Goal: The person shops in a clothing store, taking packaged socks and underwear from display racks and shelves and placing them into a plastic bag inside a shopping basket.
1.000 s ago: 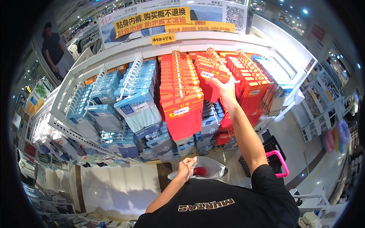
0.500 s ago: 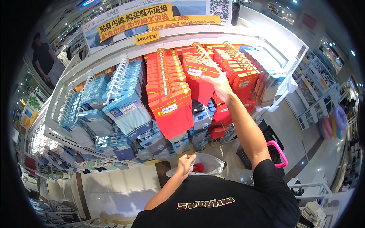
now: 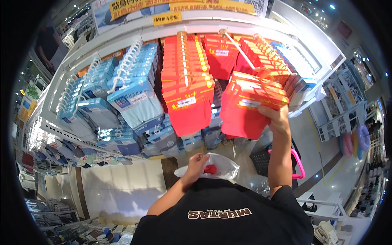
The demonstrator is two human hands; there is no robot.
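Evidently, the step in hand is handling a red bundle (image 3: 245,118) of hanging packages: the right hand (image 3: 277,118) has its grip closed on the bundle's right edge, thumb across the front, while the left hand (image 3: 196,165) pinches the rim of a white bag (image 3: 227,166) in a narrow grip. The bundle sits in front of the rack, near the tip of a white rod (image 3: 241,52); whether its hooks are fully free of that rod I cannot tell. The next move probably calls for a firm hold and care with those hooks. The left red row (image 3: 190,118) hangs near the bundle and the right red row (image 3: 265,57) close behind, so sideways room looks tight; more shows toward the person, above the bag.
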